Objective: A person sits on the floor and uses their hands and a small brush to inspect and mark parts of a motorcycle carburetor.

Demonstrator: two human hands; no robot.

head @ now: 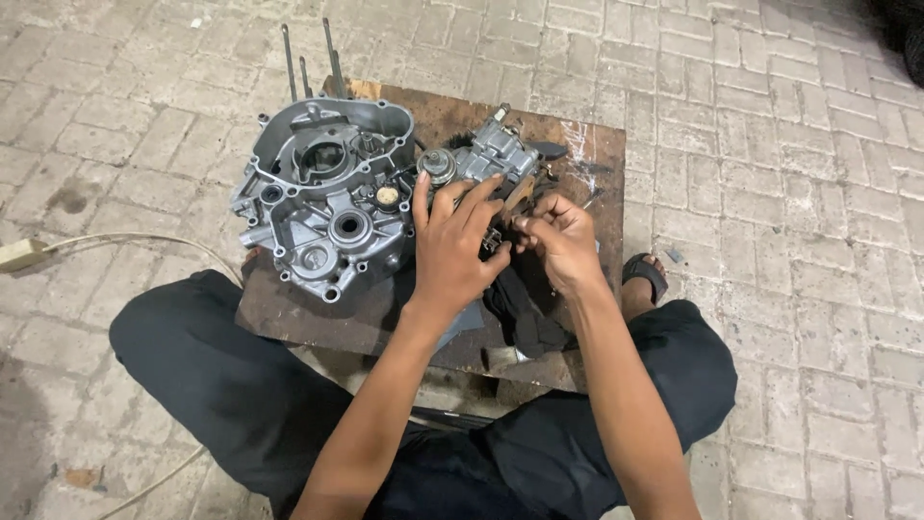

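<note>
Brick paving; left hand, right hand hold carburetor.

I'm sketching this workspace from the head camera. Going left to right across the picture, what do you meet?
Beige plug block on its cable → grey engine crankcase half → left hand → right hand → sandalled foot.

Head-worn view, steeply down, close over lap.

Matt cast-metal engine case on rough, stained wooden board
</note>
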